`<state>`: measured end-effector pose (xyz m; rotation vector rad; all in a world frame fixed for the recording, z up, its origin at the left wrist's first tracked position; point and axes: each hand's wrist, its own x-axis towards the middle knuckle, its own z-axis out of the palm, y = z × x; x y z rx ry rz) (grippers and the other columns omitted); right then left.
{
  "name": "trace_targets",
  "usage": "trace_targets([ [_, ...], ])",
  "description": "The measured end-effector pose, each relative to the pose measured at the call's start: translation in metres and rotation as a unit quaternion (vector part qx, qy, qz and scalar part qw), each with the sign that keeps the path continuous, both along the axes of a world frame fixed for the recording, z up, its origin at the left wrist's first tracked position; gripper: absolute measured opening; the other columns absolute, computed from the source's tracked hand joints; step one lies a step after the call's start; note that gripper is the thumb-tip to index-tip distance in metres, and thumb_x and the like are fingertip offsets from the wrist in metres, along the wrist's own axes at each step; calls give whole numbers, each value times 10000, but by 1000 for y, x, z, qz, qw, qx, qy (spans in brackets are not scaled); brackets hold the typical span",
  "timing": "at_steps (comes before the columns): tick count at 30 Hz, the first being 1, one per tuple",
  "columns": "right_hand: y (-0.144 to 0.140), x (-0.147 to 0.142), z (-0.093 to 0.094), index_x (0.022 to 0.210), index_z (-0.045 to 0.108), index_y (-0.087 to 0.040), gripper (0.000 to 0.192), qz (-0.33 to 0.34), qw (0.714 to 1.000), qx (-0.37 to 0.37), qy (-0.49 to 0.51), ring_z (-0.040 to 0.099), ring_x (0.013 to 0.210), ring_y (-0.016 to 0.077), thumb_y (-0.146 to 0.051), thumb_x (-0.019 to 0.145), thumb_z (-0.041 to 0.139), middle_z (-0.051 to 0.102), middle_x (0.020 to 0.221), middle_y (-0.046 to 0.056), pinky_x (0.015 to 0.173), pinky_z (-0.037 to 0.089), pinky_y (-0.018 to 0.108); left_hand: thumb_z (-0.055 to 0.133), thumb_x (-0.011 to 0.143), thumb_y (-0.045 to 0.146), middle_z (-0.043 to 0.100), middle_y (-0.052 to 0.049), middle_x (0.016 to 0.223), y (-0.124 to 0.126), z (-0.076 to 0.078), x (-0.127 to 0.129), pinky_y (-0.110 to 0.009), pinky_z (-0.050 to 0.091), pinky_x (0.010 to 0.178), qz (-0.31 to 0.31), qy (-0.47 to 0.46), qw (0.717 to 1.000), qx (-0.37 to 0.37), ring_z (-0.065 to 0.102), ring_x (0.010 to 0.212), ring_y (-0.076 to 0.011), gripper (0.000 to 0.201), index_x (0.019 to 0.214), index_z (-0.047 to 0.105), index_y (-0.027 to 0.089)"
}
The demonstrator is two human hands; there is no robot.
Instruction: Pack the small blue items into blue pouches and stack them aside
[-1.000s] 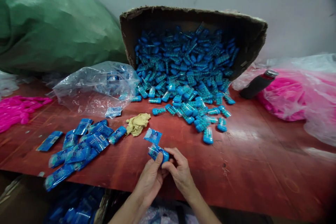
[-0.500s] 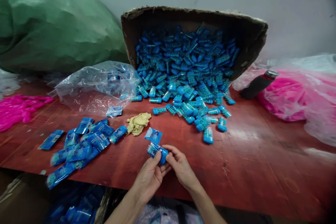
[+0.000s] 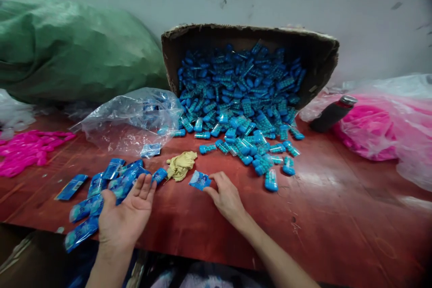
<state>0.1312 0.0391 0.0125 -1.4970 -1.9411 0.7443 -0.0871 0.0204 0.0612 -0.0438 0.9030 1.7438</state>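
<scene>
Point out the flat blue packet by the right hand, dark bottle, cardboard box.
Flat blue packet (image 3: 200, 180): head view, printed face.
Dark bottle (image 3: 328, 116): head view, side of body.
Cardboard box (image 3: 320, 59): head view, inner side wall.

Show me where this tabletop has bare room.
The widest free patch of the red table lies right of the right hand, in front of the dark bottle and pink bag. A smaller one lies between that hand and the left hand, before the yellow cloth. Crowded: left, with blue packets; the mouth of the carton, with blue containers.
</scene>
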Motion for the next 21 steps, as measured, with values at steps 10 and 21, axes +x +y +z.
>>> trace_targets([
  [10,29,-24,-17,766,545,-173,64,-34,992,-30,-121,493,881,256,-126,753,502,560,888,108,736,363,369,587,713,173,658,-35,686,-13,-47,68,-283,494,620,-193,136,963,-130,637,613,-152,200,907,540,155],
  [21,-7,-10,-6,923,489,-187,280,11,915,-190,356,520,631,108,-163,661,584,563,725,-39,612,411,221,689,598,273,584,17,548,-4,-59,91,-194,362,438,-259,233,934,-76,481,425,-70,220,714,591,113],
])
